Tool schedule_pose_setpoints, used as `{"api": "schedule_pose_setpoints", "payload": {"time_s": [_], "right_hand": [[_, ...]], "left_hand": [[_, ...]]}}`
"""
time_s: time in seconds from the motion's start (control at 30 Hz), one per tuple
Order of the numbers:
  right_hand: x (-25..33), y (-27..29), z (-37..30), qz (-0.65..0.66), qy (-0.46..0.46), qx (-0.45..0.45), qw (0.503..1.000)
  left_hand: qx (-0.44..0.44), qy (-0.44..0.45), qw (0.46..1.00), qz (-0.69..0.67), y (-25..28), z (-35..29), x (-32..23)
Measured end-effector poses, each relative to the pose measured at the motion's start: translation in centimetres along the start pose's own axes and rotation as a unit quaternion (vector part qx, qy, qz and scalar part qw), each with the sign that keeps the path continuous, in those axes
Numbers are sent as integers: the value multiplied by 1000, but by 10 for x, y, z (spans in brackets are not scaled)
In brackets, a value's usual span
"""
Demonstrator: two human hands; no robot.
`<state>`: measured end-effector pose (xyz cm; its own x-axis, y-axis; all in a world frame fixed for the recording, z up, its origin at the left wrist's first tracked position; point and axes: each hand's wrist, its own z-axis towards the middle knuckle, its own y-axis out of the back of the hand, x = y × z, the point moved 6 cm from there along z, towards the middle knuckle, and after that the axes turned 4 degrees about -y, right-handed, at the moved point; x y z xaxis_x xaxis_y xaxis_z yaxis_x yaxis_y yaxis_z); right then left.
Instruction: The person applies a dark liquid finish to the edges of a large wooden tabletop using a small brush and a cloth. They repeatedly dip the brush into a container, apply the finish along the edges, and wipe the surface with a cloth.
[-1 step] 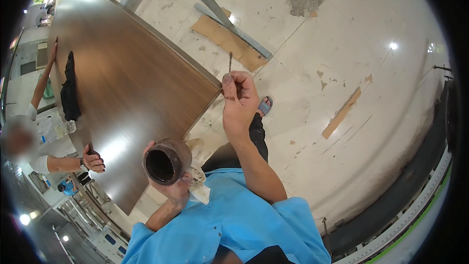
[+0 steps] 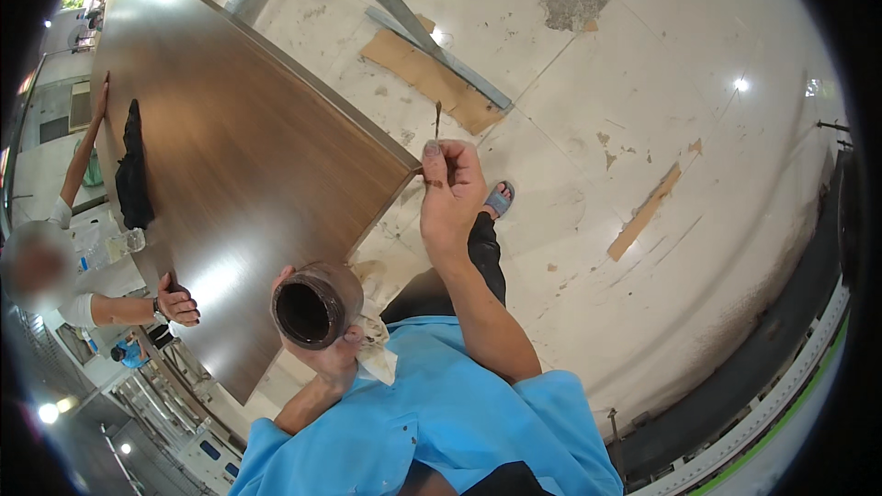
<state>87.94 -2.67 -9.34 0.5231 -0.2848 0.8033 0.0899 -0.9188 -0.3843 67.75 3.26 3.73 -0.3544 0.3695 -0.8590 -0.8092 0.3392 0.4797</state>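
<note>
My left hand (image 2: 338,363) is closed round a dark brown jar (image 2: 344,287), whose open mouth faces up and shows a dark inside. A crumpled, stained white cloth (image 2: 378,363) is also held against the jar by this hand. My right hand (image 2: 450,188) pinches a thin brush (image 2: 437,124) between thumb and fingers, its dark tip pointing away from me. Brown stains mark those fingers. This hand is beside the near right corner of a brown wood-grain panel (image 2: 248,147); whether it touches the edge I cannot tell.
Across the panel at the left, a co-worker's hand (image 2: 176,301) hovers by its edge, with the other hand farther up. A black cloth-like item (image 2: 134,165) lies on the panel. Cardboard strips (image 2: 432,78) and a metal bar (image 2: 469,78) lie on the pale tiled floor.
</note>
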Motion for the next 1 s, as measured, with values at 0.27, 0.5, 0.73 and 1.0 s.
{"api": "schedule_pose_setpoints", "payload": {"time_s": [0.27,0.5,0.73,1.0], "right_hand": [[26,25,-18,-103,105,-11,989],[31,20,-47,-101,80,55,990],[27,26,-44,-127,80,41,988],[25,27,-45,-144,99,24,984]], "left_hand": [[19,5,1000,-2,-16,9,0],[-1,5,1000,-11,-14,12,1],[8,4,1000,16,-12,10,4],[27,8,1000,10,-18,10,3]]}}
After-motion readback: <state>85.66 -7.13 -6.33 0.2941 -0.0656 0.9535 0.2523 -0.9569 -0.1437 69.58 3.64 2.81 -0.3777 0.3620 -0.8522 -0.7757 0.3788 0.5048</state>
